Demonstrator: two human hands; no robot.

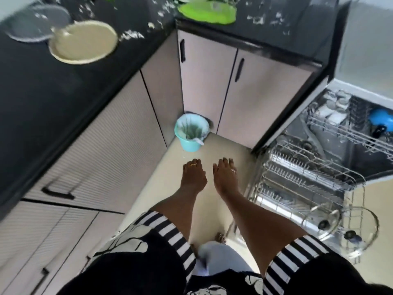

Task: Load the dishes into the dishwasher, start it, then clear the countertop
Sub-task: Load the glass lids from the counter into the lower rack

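Observation:
My left hand [194, 176] and my right hand [225, 177] stretch forward side by side over the floor, fingers straight, holding nothing. On the right the dishwasher [361, 158] stands open with its lower rack [297, 177] pulled out. Two glass lids [340, 226] stand at the rack's near end. A blue item [381, 120] sits in the upper rack. The black countertop [42, 88] at the left carries a beige plate [83, 43] and, beside it, a grey plate [34, 22]. A green plastic piece [207, 11] lies on the far counter among white crumbs.
A teal bin [191, 132] with a liner stands on the floor in the cabinet corner, just beyond my hands. Beige cabinet doors [212, 81] with black handles run along the left and far sides. The pulled-out rack narrows the floor on the right.

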